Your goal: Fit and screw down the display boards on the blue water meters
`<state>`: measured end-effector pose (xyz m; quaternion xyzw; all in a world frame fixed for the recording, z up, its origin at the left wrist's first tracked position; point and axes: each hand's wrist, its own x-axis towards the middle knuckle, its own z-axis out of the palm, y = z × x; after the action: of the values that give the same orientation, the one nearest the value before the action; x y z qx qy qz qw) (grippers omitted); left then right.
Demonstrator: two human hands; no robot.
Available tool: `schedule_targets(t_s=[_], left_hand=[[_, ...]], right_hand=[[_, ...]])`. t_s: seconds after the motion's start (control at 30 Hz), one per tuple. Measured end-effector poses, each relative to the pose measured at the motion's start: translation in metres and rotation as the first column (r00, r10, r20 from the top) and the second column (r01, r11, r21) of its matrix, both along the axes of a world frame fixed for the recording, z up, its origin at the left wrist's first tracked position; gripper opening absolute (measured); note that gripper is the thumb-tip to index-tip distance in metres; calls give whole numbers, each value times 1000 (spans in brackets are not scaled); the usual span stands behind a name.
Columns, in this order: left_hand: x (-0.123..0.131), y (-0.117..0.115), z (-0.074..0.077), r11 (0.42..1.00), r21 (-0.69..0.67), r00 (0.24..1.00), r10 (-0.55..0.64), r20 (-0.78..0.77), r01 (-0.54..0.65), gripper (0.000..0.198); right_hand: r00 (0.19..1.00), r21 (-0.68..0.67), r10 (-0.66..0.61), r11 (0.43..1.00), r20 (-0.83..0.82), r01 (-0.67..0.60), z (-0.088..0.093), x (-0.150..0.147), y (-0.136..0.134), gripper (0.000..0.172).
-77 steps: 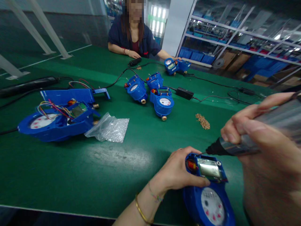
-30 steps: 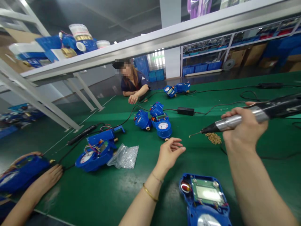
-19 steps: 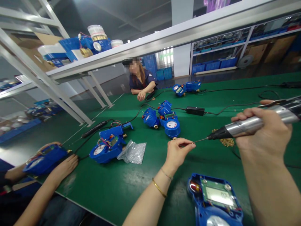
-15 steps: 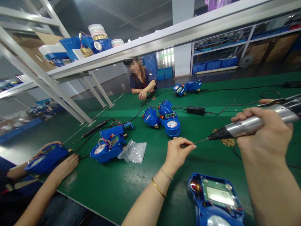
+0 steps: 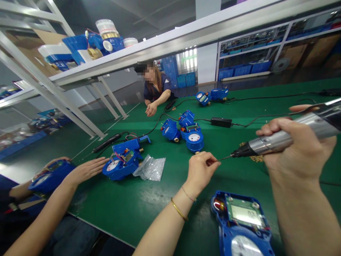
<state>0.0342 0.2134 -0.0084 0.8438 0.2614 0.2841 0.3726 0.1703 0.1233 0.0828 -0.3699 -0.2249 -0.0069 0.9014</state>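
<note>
My right hand (image 5: 295, 149) is wrapped around a silver and black electric screwdriver (image 5: 282, 137), its thin bit pointing left. At the end of that bit, the thumb and fingertips of my left hand (image 5: 201, 170) are pinched together. What they hold is too small to make out. In front of me, below both hands, lies an open blue water meter (image 5: 222, 227) with a lit display on a green circuit board and a round dial. A pile of small brass-coloured screws (image 5: 257, 158) is partly hidden behind the screwdriver.
Several blue meters (image 5: 194, 140) stand mid-table beside a black power adapter (image 5: 221, 122). Left of them are a clear plastic bag (image 5: 153, 168), a wired meter (image 5: 119, 170) and another screwdriver (image 5: 106, 143). A co-worker's hand (image 5: 87, 169) reaches there; another person sits opposite. A shelf (image 5: 160, 46) crosses above.
The left co-worker's hand has moved off their meter toward the wired meter. The person opposite has brought their hands together. My hands keep nearly the same pose at the bit.
</note>
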Motion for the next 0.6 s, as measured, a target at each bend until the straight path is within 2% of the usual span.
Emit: schedule_targets(t_s=[0.17,0.6], left_hand=[[-2,0,2,1000,9,1000,-12,17,12,13],[-10,-6,2,993,91,998,-69,-4,69,6]], right_hand=[[1000,15,0,1000,9,0,2,0,-2,32],[999,-16,27,1000,41,-26,1,-3,0,29]])
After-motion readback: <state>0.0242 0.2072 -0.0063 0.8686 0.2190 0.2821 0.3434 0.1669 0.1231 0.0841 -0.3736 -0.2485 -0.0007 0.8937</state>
